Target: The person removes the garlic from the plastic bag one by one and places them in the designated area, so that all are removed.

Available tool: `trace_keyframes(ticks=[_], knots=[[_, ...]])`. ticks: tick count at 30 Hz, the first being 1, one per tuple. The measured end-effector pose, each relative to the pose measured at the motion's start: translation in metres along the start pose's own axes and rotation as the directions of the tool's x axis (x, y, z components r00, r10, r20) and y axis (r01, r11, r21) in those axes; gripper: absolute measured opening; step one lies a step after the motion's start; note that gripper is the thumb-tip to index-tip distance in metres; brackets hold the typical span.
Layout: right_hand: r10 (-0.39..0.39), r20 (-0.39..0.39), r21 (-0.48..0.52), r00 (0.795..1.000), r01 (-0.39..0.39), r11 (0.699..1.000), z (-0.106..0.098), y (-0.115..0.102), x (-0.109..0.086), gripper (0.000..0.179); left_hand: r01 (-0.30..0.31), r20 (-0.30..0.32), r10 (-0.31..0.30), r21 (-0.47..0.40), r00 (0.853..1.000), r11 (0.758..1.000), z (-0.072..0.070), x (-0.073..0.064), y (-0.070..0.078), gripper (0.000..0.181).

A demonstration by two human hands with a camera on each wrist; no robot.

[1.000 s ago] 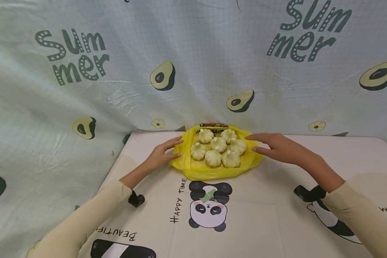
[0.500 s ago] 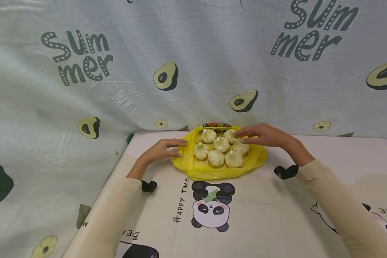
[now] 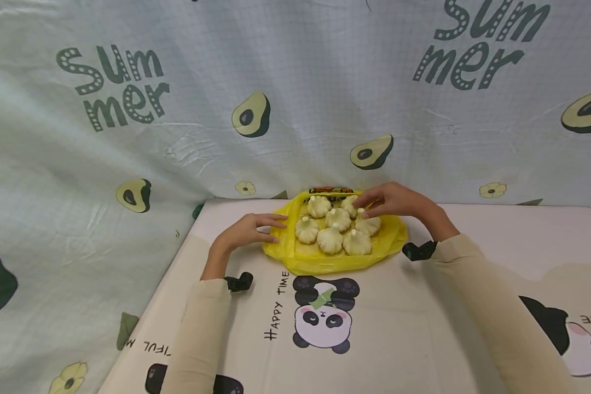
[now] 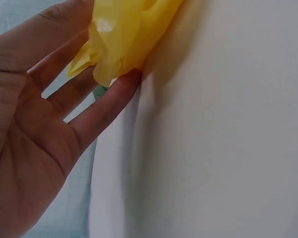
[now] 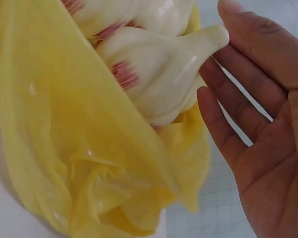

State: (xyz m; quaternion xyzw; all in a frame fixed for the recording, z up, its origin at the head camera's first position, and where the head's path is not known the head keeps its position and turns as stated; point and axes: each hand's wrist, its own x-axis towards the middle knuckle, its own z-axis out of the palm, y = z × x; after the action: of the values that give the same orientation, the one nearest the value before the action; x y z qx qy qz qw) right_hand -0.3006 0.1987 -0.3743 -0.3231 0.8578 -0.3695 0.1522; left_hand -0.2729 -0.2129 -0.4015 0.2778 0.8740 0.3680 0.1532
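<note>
Here, seven garlic bulbs [image 3: 338, 220] sit clustered inside a yellow plastic bag [image 3: 325, 267] near the far edge of the desk [image 3: 399, 328]. They are cream-coloured, smooth and slightly glossy, with rounded lobed bodies and thick upright stems; the right wrist view shows reddish streaks low on them. The bag is thin, shiny and creased, its folded side covering part of the bulbs in that view. The right hand [image 3: 391, 198] reaches over the bag, loosely opened around the stem of the rightmost bulb [image 3: 369, 225] and partly hiding another behind; whether it touches the stem is unclear. The left hand [image 3: 241, 231] lies with extended fingers against the bag's left edge. Nearer, a panda print [image 3: 322, 326] decorates the pale desk covering, and an avocado-patterned curtain [image 3: 300, 65] hangs behind.
</note>
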Motion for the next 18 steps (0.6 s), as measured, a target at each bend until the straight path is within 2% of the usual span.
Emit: trace_keyframes(ticks=[6, 7, 14, 18], knots=[[-0.006, 0.007, -0.005, 1.0, 0.006, 1.0, 0.005, 0.013, 0.007, 0.034, 0.054, 0.015, -0.053, -0.039, 0.998, 0.998, 0.001, -0.001, -0.001, 0.042], [-0.014, 0.013, -0.002, 1.0, 0.014, 1.0, 0.005, 0.016, 0.008, 0.033, 0.057, 0.016, -0.057, -0.032, 0.998, 0.998, 0.001, 0.0, -0.005, 0.043], [-0.089, 0.1, -0.006, 0.991, 0.09, 0.996, 0.001, 0.019, 0.01, 0.032, 0.034, 0.045, -0.033, -0.002, 0.998, 0.999, 0.002, 0.003, -0.002, 0.045], [-0.128, 0.131, 0.015, 0.983, 0.128, 0.992, -0.002, 0.022, 0.01, 0.033, 0.045, 0.053, -0.046, 0.017, 0.998, 0.999, 0.003, 0.003, 0.0, 0.046]])
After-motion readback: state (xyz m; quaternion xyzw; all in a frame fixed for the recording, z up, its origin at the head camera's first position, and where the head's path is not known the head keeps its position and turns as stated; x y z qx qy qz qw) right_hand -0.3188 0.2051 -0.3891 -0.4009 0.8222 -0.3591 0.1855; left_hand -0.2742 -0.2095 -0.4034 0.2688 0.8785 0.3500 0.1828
